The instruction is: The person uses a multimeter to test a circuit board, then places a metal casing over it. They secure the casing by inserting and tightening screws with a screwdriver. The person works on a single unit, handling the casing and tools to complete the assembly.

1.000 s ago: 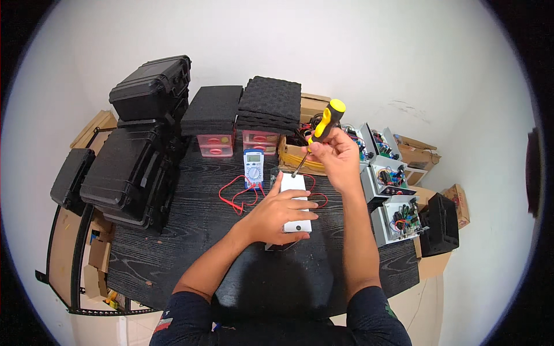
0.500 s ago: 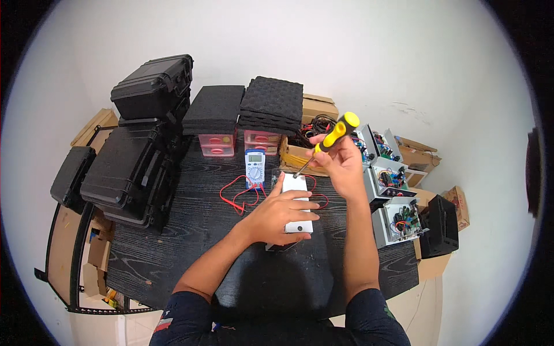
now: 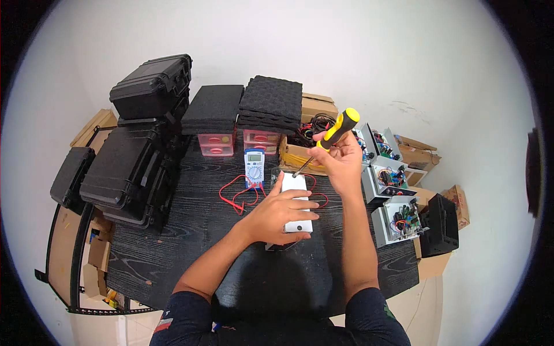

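A narrow white box (image 3: 295, 183) lies on the dark table in front of me, with dark round spots near its far and near ends. My left hand (image 3: 277, 212) is laid across it, the fingers reaching over to its right edge and steadying it. A yellow-and-black screwdriver (image 3: 341, 126) is held slanted in my right hand (image 3: 340, 161), fingers closed around the handle. Its tip meets the spot at the box's far end; whether a screw sits there is too small to tell. Beyond the box stands a blue-and-white multimeter (image 3: 254, 168) with red leads (image 3: 229, 202).
Black hard cases (image 3: 130, 167) are stacked at the left. Black foam sheets (image 3: 271, 98) rest on pink drawer boxes (image 3: 216, 144) at the back, beside a cardboard box (image 3: 294, 157) of cables. Opened white housings with circuit boards (image 3: 398, 222) line the right edge, near a black bin (image 3: 441, 225).
The screwdriver handle has turned and shifted slightly up in my right hand, while its tip stays at the box's far end. My left hand has hardly moved.
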Action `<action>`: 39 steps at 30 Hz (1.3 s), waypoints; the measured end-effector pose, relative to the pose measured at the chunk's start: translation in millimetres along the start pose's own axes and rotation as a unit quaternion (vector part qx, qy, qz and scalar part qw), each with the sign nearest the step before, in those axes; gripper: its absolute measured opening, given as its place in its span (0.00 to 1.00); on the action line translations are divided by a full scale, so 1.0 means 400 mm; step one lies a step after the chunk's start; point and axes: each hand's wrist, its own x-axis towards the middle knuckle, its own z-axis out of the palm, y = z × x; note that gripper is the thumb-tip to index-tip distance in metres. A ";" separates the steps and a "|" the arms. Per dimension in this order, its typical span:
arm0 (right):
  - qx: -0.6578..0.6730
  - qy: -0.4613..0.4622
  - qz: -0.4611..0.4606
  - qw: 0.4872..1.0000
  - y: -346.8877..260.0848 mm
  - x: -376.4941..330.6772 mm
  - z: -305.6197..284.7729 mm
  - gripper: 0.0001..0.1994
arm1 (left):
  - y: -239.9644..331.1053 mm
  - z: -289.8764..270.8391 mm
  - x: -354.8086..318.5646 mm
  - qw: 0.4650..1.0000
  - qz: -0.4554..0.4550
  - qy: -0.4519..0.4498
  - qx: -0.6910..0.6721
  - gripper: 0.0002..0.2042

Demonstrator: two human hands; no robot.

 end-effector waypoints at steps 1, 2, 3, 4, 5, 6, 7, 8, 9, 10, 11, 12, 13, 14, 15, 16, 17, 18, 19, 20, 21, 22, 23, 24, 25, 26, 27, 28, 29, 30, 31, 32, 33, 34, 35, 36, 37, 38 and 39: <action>-0.011 -0.001 0.009 1.000 0.007 0.000 -0.003 0.17 | -0.001 0.002 0.000 1.000 0.001 0.001 -0.001 0.22; -0.020 -0.003 0.017 1.000 0.013 0.003 -0.003 0.17 | -0.002 0.002 0.000 1.000 0.001 0.004 -0.004 0.22; -0.030 -0.005 0.025 0.999 0.013 0.006 -0.002 0.18 | -0.002 0.003 -0.001 1.000 0.002 0.006 -0.007 0.22; 0.018 -0.009 0.036 0.999 0.007 0.007 -0.001 0.17 | -0.002 0.003 0.000 1.000 0.003 0.009 -0.010 0.22; 0.066 -0.016 0.047 0.997 -0.009 0.011 0.006 0.17 | -0.002 0.002 -0.001 1.000 0.002 0.009 -0.008 0.22; 0.115 -0.022 0.058 0.991 -0.024 0.014 0.011 0.17 | -0.002 0.002 -0.002 1.000 0.001 0.008 -0.007 0.22; 0.109 -0.021 0.074 0.991 -0.037 0.016 0.015 0.18 | -0.003 0.001 -0.003 1.000 0.000 0.008 -0.005 0.22; 0.102 -0.019 0.090 0.991 -0.050 0.013 0.015 0.19 | -0.003 0.001 -0.003 1.000 0.001 0.008 -0.003 0.22; 0.095 -0.016 0.107 0.990 -0.055 0.010 0.015 0.19 | -0.004 0.001 -0.004 1.000 0.002 0.008 -0.002 0.22; 0.085 -0.014 0.103 0.991 -0.055 0.008 0.011 0.19 | -0.004 0.001 -0.005 1.000 0.003 0.008 0.000 0.22; 0.074 -0.010 0.099 0.992 -0.055 0.006 0.004 0.19 | -0.003 0.002 -0.003 1.000 0.002 0.007 -0.001 0.22; 0.064 -0.007 0.096 0.993 -0.053 0.004 0.000 0.18 | -0.002 0.002 -0.002 1.000 0.001 0.007 -0.003 0.22; 0.041 0.013 0.074 0.996 -0.039 -0.001 -0.003 0.18 | 0.000 0.001 -0.002 1.000 0.000 0.007 -0.004 0.22; 0.019 0.033 0.051 0.998 -0.023 -0.005 -0.002 0.18 | 0.000 0.001 -0.001 1.000 -0.001 0.006 -0.005 0.22; -0.004 0.053 0.029 0.998 -0.014 -0.008 -0.001 0.18 | 0.000 0.000 0.000 1.000 -0.002 0.004 -0.006 0.23; -0.031 0.071 0.038 0.996 -0.013 -0.012 -0.002 0.18 | 0.001 -0.001 0.001 1.000 -0.003 0.002 -0.007 0.23; 0.003 0.064 0.035 0.997 -0.006 -0.011 -0.004 0.18 | 0.001 -0.001 0.001 1.000 -0.001 0.003 -0.007 0.23; 0.037 0.056 0.031 0.997 0.008 -0.011 -0.008 0.17 | 0.001 0.000 0.002 1.000 0.001 0.003 -0.008 0.23; 0.071 0.049 0.027 0.996 0.015 -0.011 -0.011 0.17 | 0.001 0.002 0.003 1.000 0.003 0.003 -0.010 0.23; 0.077 0.032 0.040 0.996 -0.003 -0.009 -0.002 0.17 | 0.000 0.002 0.000 1.000 0.000 0.002 -0.008 0.23; 0.083 0.014 0.054 0.995 -0.036 -0.006 0.012 0.17 | -0.002 0.003 -0.003 1.000 -0.002 0.001 -0.006 0.23; 0.089 -0.003 0.068 0.994 -0.056 -0.004 0.021 0.18 | -0.004 0.004 -0.006 1.000 -0.005 0.000 -0.004 0.23; 0.086 0.000 0.079 0.993 -0.064 -0.005 0.021 0.19 | -0.003 0.003 -0.005 1.000 -0.003 0.001 -0.003 0.23; 0.083 0.003 0.091 0.992 -0.069 -0.007 0.021 0.20 | -0.003 0.002 -0.005 1.000 -0.002 0.002 -0.002 0.23; 0.080 0.006 0.103 0.991 -0.072 -0.008 0.021 0.21 | -0.002 0.001 -0.005 1.000 0.000 0.004 0.000 0.23; 0.050 0.020 0.080 0.995 -0.064 -0.009 0.016 0.22 | -0.002 0.002 -0.003 1.000 0.000 0.001 0.001 0.23; 0.020 0.033 0.058 0.998 -0.046 -0.010 0.010 0.23 | -0.003 0.003 -0.001 1.000 0.000 -0.001 0.003 0.23; -0.010 0.047 0.035 0.998 -0.031 -0.010 0.005 0.24 | -0.004 0.005 0.000 1.000 0.001 -0.003 0.005 0.23; -0.010 0.050 0.033 0.998 -0.020 -0.006 0.006 0.24 | -0.005 0.005 -0.001 1.000 0.000 -0.003 0.004 0.23; -0.011 0.054 0.031 0.998 -0.011 -0.001 0.010 0.25 | -0.005 0.005 -0.002 1.000 -0.001 -0.002 0.003 0.23; -0.011 0.058 0.029 0.998 -0.003 0.001 0.013 0.25 | -0.006 0.006 -0.002 1.000 -0.002 -0.002 0.003 0.23; -0.058 0.046 0.018 0.997 0.001 0.002 0.017 0.21 | -0.006 0.005 -0.002 1.000 -0.002 -0.002 0.004 0.23; -0.014 0.033 0.025 0.999 -0.004 0.001 0.018 0.20 | -0.005 0.004 -0.003 1.000 -0.003 -0.002 0.005 0.23; 0.030 0.019 0.032 0.999 -0.012 -0.001 0.018 0.19 | -0.005 0.003 -0.004 1.000 -0.004 -0.002 0.007 0.23; 0.072 0.006 0.040 0.997 -0.018 -0.003 0.014 0.18 | -0.004 0.003 -0.003 1.000 -0.004 -0.002 0.005 0.23; 0.060 -0.025 0.004 0.998 -0.008 -0.006 0.001 0.13 | -0.004 0.003 -0.003 1.000 -0.003 -0.002 0.003 0.23; 0.043 -0.023 0.006 0.999 -0.009 -0.005 -0.002 0.12 | -0.003 0.003 -0.003 1.000 -0.003 -0.002 0.001 0.23; 0.026 -0.020 0.008 0.999 -0.007 -0.006 -0.005 0.11 | -0.003 0.004 -0.002 1.000 -0.003 -0.004 0.002 0.23; 0.009 -0.016 0.011 1.000 -0.006 -0.007 -0.006 0.11 | -0.004 0.004 -0.002 1.000 -0.002 -0.005 0.004 0.23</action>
